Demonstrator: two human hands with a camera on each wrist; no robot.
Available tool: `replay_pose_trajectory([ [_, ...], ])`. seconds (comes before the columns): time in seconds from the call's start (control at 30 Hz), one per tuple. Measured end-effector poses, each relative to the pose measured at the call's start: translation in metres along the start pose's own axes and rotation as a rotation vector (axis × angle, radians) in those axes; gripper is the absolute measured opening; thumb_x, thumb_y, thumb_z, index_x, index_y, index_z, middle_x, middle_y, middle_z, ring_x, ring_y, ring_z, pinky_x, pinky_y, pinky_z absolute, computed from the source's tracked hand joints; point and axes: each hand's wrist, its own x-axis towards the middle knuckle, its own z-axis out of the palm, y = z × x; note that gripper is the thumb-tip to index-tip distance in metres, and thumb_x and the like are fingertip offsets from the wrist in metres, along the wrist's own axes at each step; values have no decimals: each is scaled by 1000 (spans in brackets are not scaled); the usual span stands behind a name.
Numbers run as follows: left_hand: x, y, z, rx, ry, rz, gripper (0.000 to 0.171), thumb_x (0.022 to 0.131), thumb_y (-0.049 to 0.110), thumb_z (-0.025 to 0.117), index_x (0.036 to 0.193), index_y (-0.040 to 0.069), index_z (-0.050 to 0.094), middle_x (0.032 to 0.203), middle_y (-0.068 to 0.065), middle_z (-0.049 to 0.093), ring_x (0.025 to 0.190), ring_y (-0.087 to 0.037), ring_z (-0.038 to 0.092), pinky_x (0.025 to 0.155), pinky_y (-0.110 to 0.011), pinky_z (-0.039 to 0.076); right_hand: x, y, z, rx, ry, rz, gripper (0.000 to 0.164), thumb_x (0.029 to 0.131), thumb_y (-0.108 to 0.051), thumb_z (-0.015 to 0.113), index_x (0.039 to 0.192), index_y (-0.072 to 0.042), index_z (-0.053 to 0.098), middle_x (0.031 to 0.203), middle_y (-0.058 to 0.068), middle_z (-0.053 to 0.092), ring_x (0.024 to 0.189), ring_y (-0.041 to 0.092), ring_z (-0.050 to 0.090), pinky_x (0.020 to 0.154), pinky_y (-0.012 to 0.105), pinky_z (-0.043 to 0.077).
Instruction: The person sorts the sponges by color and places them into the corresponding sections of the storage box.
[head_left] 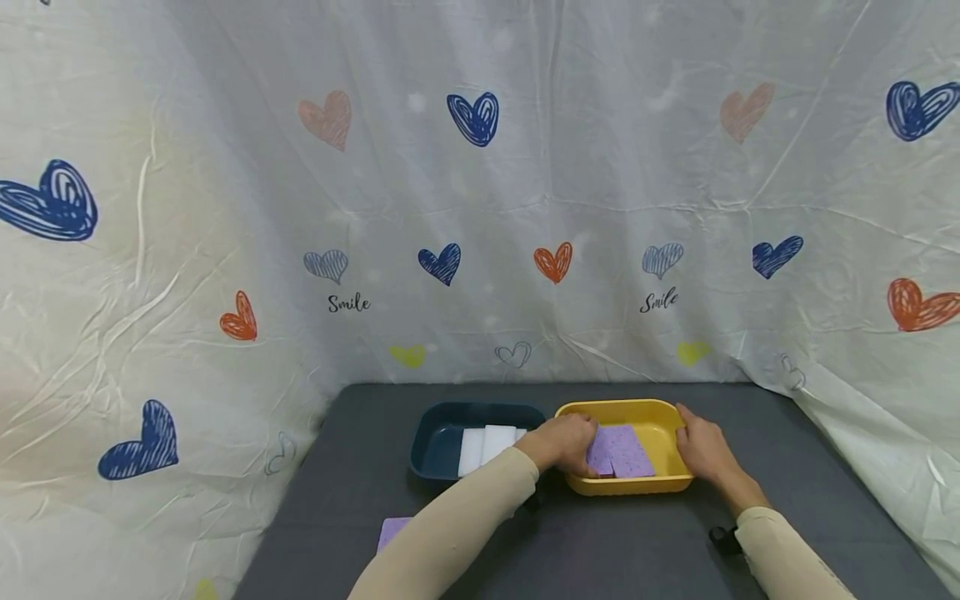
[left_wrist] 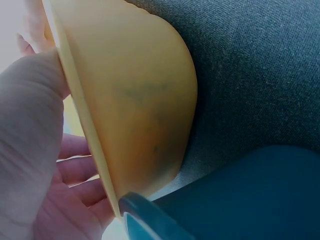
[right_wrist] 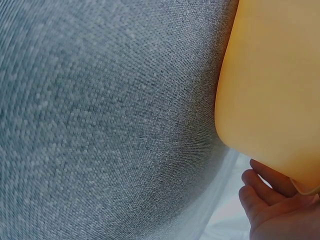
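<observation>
A yellow tray (head_left: 660,431) stands on the dark tabletop with purple sponges (head_left: 630,454) lying side by side in it. My left hand (head_left: 572,443) reaches over the tray's left rim and holds the leftmost sponge by its edges, thumb on the near side. In the left wrist view the fingers (left_wrist: 80,170) of that hand are inside the tray, behind its wall; the sponge is hidden there. My right hand (head_left: 703,446) grips the tray's right rim, thumb over the edge. The right wrist view has its fingers (right_wrist: 262,192) beside the yellow wall.
Left of the yellow tray, close beside it, stands a dark blue tray (head_left: 438,446) with white sponges (head_left: 483,446) in it. A purple piece (head_left: 392,530) lies nearer on the table (head_left: 322,517), partly behind the left sleeve. A curtain with hearts (head_left: 480,200) hangs behind the table.
</observation>
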Motion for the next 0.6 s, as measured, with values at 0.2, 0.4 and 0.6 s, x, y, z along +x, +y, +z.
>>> replay_pose_trajectory([
  [0.2,-1,0,-1,19,12,10,77,88,60,86,142,9,64,131,0,70,112,-10,66,108,-24,54,-2,1,-1,12,1,-24,55,107,-4,42,159,16,42,145,42,60,83,27,64,84,51,56],
  [0.4,-2,-1,0,-1,15,8,77,88,61,86,142,10,64,131,1,69,108,-8,64,107,-24,55,-2,0,-1,11,5,-29,55,107,-4,42,158,16,42,146,42,59,87,29,65,84,50,56],
  [0.6,-2,-2,0,-13,30,12,75,87,61,86,138,11,64,125,2,69,102,-8,63,104,-23,56,-2,-1,-2,20,-4,-15,55,108,-4,42,159,16,42,147,42,58,88,29,66,84,50,56],
])
